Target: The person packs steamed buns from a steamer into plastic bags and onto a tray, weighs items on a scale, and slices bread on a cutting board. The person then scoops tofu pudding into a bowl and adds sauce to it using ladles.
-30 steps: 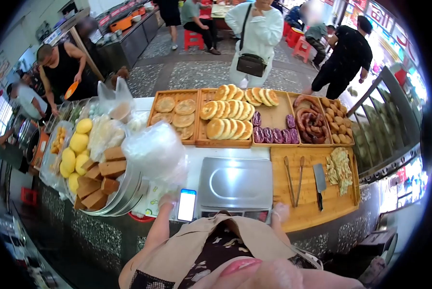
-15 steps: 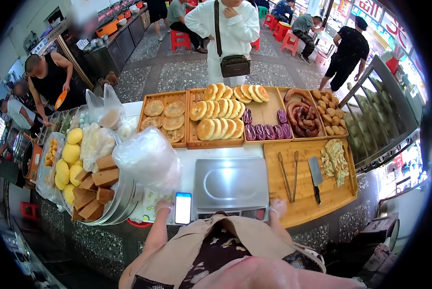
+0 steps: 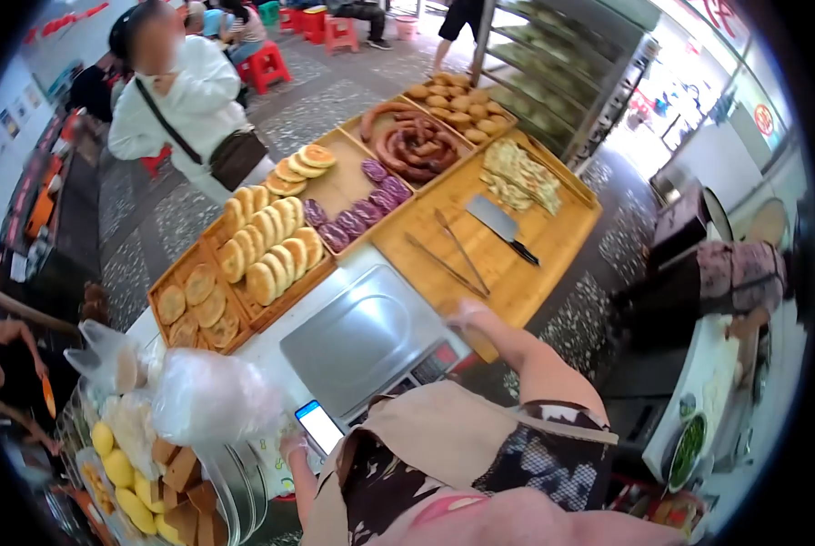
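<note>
My right hand (image 3: 467, 314), in a thin clear glove, is at the near edge of the wooden board (image 3: 544, 273), its fingers stretched out and nothing visible in them. Just beyond it lie the metal tongs (image 3: 450, 252). A cleaver (image 3: 501, 227) with a black handle rests farther right, beside a pile of sliced flatbread (image 3: 521, 176). My left hand (image 3: 291, 444) is low at the counter's near edge, beside a phone (image 3: 319, 427) with a lit screen; its fingers are too small to make out. Between my hands sits a flat steel scale (image 3: 348, 337).
Wooden trays hold round flat cakes (image 3: 194, 305), pale buns (image 3: 271, 241), purple cakes (image 3: 357, 214), sausages (image 3: 412, 146) and brown buns (image 3: 462, 107). A plastic bag bundle (image 3: 212, 400) and a tub of yellow buns and brown blocks (image 3: 185, 491) stand left. A person in white (image 3: 185, 114) faces the counter.
The view has swung to the right, bringing a work table and another person into sight. My right hand has moved forward on the board, nearer the tongs. My left hand stays by the phone.
</note>
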